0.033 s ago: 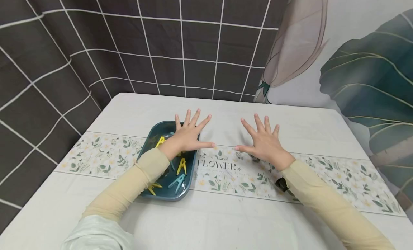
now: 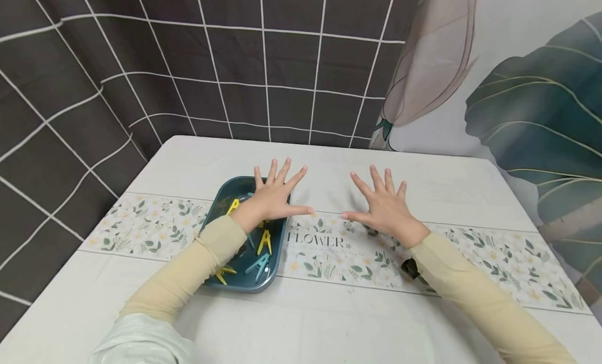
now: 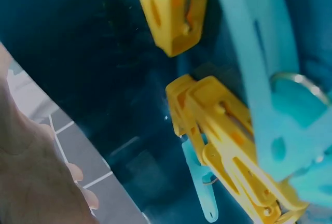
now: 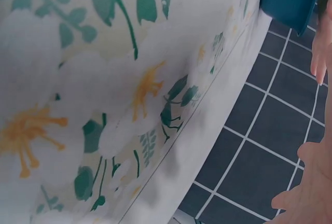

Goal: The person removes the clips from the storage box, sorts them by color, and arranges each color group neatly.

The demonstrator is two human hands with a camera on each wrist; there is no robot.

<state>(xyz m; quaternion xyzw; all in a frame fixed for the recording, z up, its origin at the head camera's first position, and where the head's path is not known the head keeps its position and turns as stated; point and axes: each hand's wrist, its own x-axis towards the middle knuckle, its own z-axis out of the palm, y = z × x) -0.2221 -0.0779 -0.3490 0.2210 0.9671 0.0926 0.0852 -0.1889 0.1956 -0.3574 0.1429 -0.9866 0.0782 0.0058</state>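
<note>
In the head view my left hand [image 2: 274,199] hovers over the right part of a dark teal tub [image 2: 277,272], fingers spread and holding nothing. Yellow clothespins [image 2: 265,242] and light blue clothespins [image 2: 257,266] lie loose in the tub; my hand and forearm hide some of them. Up close in the left wrist view are a yellow clothespin [image 3: 179,16] and a light blue clothespin [image 3: 259,79], with my left hand [image 3: 36,167] at the lower left. To the right of the tub, my right hand [image 2: 386,210] hangs above the table with spread fingers and nothing in them.
A white cloth [image 2: 320,322] with a printed flower band [image 2: 155,223] covers the table. Behind it hangs a dark curtain [image 2: 291,56] with white grid lines; at right is a leaf-patterned curtain [image 2: 536,108]. A black band [image 2: 411,268] sits at my right wrist.
</note>
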